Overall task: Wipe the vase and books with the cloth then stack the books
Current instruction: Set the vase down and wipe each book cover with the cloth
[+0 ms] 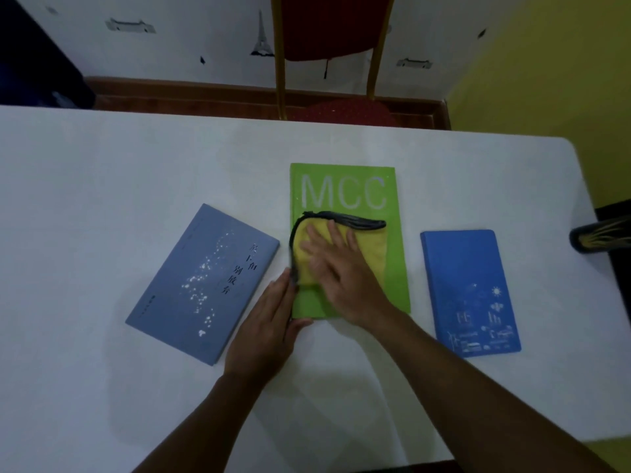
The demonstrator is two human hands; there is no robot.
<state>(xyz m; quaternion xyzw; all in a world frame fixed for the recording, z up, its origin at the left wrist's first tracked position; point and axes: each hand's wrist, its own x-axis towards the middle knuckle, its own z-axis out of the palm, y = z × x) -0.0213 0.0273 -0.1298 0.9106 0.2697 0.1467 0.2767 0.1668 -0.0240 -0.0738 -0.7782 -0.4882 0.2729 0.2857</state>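
Three books lie flat on the white table point(102, 165). In the middle is a green book point(345, 186) marked MCC. A yellow cloth point(370, 249) with a dark edge is spread on its cover, and my right hand point(336, 268) presses flat on the cloth, fingers spread. My left hand point(269, 322) rests flat against the green book's left edge near its front corner. A grey-blue book point(201, 285) lies tilted at the left, a bright blue book point(471, 288) at the right. A dark vase point(601, 235) with gold markings shows partly at the right edge.
A red chair point(336, 35) with a gold frame stands behind the table's far edge. The table's rounded right corner is near the vase, with a yellow wall beyond it.
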